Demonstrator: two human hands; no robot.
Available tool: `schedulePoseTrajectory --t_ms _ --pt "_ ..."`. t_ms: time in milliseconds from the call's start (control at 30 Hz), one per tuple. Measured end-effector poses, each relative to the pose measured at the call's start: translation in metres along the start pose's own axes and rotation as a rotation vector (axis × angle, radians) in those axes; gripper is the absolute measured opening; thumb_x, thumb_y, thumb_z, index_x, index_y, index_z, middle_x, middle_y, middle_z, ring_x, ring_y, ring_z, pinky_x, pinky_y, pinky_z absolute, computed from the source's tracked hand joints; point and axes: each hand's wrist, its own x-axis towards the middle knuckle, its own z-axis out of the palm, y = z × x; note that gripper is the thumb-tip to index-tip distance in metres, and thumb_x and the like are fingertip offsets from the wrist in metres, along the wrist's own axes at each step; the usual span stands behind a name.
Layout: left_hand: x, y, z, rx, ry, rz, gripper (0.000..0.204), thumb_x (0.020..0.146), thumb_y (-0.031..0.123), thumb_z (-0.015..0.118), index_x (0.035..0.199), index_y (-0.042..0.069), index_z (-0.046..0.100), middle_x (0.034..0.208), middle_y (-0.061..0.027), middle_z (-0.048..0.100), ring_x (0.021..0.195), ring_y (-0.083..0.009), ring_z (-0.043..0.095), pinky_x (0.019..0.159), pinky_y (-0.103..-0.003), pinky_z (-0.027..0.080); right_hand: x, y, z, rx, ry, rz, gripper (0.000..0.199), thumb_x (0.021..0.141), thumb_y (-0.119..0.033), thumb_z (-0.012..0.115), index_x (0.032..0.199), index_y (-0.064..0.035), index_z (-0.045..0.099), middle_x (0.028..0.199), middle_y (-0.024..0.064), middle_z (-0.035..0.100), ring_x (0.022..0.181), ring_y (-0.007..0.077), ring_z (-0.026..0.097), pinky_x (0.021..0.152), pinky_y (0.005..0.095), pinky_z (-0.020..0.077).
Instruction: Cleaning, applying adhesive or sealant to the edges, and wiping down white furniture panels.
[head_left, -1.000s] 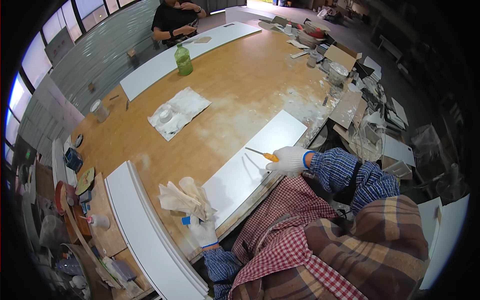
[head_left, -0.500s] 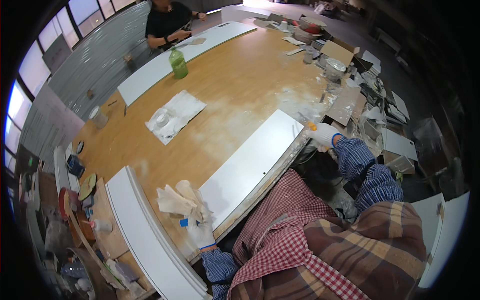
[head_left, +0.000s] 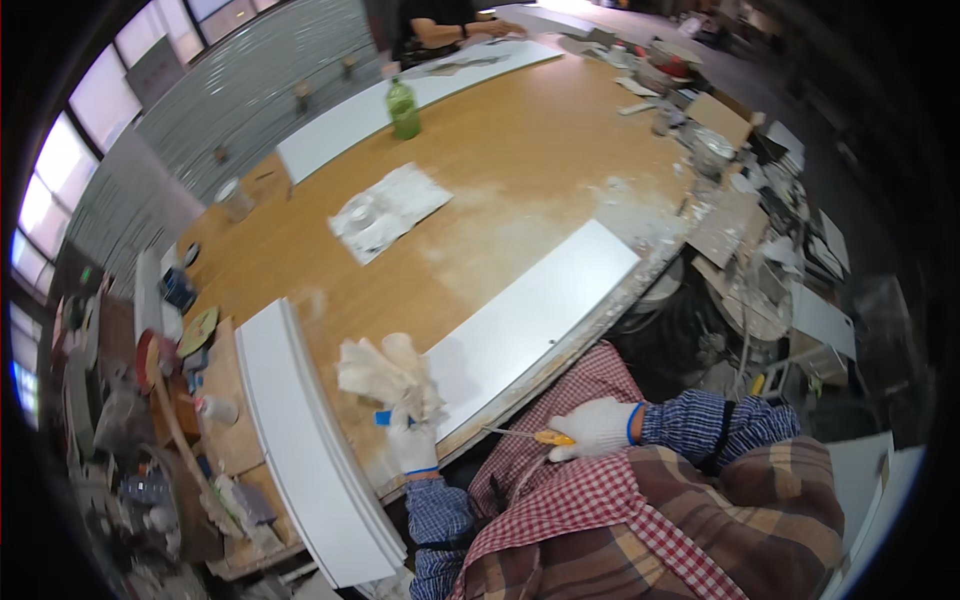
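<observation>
My left hand [head_left: 410, 447], in a white knit glove, is closed around a bunched cream cloth [head_left: 378, 372] at the near left end of a white panel [head_left: 540, 310]. A small blue piece [head_left: 382, 418] sticks out beside its fingers. My right hand [head_left: 598, 428], gloved as well, grips the yellow-orange handle of a thin metal-shafted tool [head_left: 545, 437], which looks like a screwdriver. Its shaft points left toward the table edge, in front of my checked apron [head_left: 590, 500]. The white panel lies flat along the near edge of the wooden table [head_left: 520, 150]. A small dark dot shows near its front edge.
Stacked white panels [head_left: 310, 440] stand at the left. A green bottle [head_left: 403, 110] and a white sheet [head_left: 410, 200] with a small tub are on the table. A co-worker [head_left: 440, 30] leans over another long panel [head_left: 330, 130]. Boxes and scraps [head_left: 730, 220] crowd the right side.
My right hand has come from the panel's far right corner back toward my body with the tool. My left hand keeps the cloth. The co-worker has bent over the far panel.
</observation>
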Motion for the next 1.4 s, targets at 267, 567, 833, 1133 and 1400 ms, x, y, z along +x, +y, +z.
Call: schedulePoseTrajectory --t_ms 267,567,833,1133,1400 --pt "0.012 -0.002 -0.005 -1.007 0.115 -0.46 0.034 0.1 0.008 0.052 0.134 0.005 0.055 0.13 -0.0121 0.062 0.114 -0.0256 0.063 0.089 -0.038 0.057 -0.052 0.064 0.0 0.104 0.269 0.385 0.061 0.096 -0.06 0.049 0.113 -0.0029 0.06 0.097 0.0199 0.07 0.09 0.0366 0.07 0.079 0.0465 0.0541" --pt "0.016 0.002 -0.004 -0.965 0.128 -0.444 0.032 0.1 0.009 0.054 0.131 0.004 0.057 0.125 -0.0128 0.063 0.107 -0.0252 0.064 0.085 -0.034 0.057 -0.105 0.12 -0.021 0.401 0.405 0.831 0.06 0.094 -0.058 0.053 0.118 -0.0035 0.059 0.103 0.0201 0.071 0.096 0.0368 0.069 0.081 0.0467 0.0528" --pt "0.01 0.004 0.003 -0.12 -0.011 0.009 0.03 0.085 -0.014 0.054 0.109 -0.002 0.068 0.114 -0.0106 0.066 0.097 -0.0209 0.065 0.074 -0.036 0.059 -0.064 0.053 -0.024 0.226 0.462 0.279 0.065 0.093 -0.061 0.053 0.126 -0.0057 0.057 0.096 0.0251 0.07 0.092 0.0427 0.068 0.082 0.0483 0.0525" --pt "0.009 0.014 0.003 -0.932 0.101 -0.433 0.03 0.098 0.011 0.053 0.125 0.0 0.057 0.121 -0.0115 0.066 0.11 -0.0265 0.066 0.09 -0.041 0.056 0.025 -0.007 -0.029 0.02 0.161 0.038 0.064 0.095 -0.063 0.048 0.12 -0.0043 0.056 0.099 0.0241 0.07 0.091 0.0424 0.068 0.079 0.0485 0.0527" --pt "0.013 0.029 0.006 -1.059 0.084 -0.459 0.033 0.096 0.003 0.054 0.127 -0.005 0.056 0.124 -0.0158 0.065 0.114 -0.0299 0.065 0.096 -0.043 0.056 0.013 0.009 -0.038 0.103 0.264 0.118 0.065 0.095 -0.06 0.053 0.129 -0.0047 0.057 0.104 0.0249 0.069 0.098 0.0404 0.067 0.085 0.0465 0.0521"
